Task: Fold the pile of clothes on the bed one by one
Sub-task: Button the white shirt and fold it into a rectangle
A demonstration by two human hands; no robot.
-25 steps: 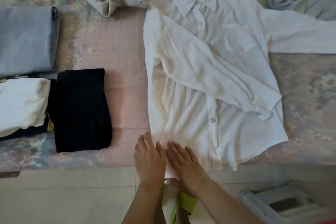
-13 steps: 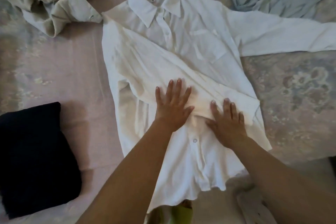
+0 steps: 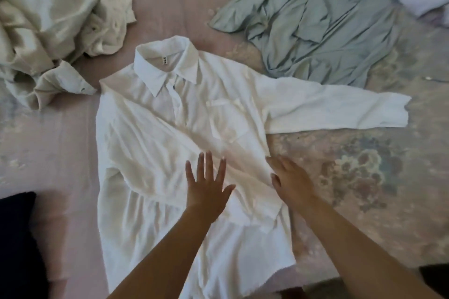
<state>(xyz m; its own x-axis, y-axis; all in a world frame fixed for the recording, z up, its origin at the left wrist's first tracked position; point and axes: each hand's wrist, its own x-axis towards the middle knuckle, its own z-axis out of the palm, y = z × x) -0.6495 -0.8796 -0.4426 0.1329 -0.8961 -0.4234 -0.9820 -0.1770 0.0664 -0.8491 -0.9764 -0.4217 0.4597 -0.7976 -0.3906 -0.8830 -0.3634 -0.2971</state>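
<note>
bed (image 3: 364, 177): pink floral sheet
on it: white shirt (image 3: 170, 143) mid; beige garment (image 3: 48, 31) top-L; grey-green garment (image 3: 328, 26) top-R; black item (image 3: 17, 245) btm-L

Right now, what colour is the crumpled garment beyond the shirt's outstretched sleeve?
Pale grey-green garment, clearest in the head view.

no legible text; only a tiny unreadable label (image 3: 165, 61) inside the white shirt (image 3: 155, 143) collar

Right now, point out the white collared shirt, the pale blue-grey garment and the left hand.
white collared shirt (image 3: 170, 143), head view, front panel.
pale blue-grey garment (image 3: 323, 24), head view, crumpled middle.
left hand (image 3: 206, 189), head view, back of hand.
</note>
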